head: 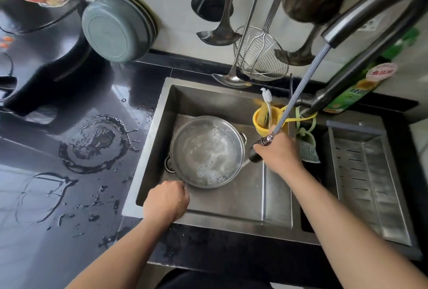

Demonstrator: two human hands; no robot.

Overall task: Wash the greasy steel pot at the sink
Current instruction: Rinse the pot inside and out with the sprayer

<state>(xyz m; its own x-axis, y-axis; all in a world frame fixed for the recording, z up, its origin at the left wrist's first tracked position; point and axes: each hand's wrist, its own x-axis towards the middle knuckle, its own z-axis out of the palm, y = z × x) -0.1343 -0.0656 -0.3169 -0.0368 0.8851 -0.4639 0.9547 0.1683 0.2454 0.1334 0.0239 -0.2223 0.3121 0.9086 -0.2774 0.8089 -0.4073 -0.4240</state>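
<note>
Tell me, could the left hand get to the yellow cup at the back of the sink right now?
Probably not easily. The left hand grips the steel pot at its near rim, and the yellow cup sits beyond the pot, behind the right hand holding the sprayer head and its hose.

The left hand [167,198] hides its own fingers and the near rim of the pot [207,152].

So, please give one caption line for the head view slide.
Right hand aims pull-out sprayer at foamy steel pot in sink; left hand by its rim.
</note>
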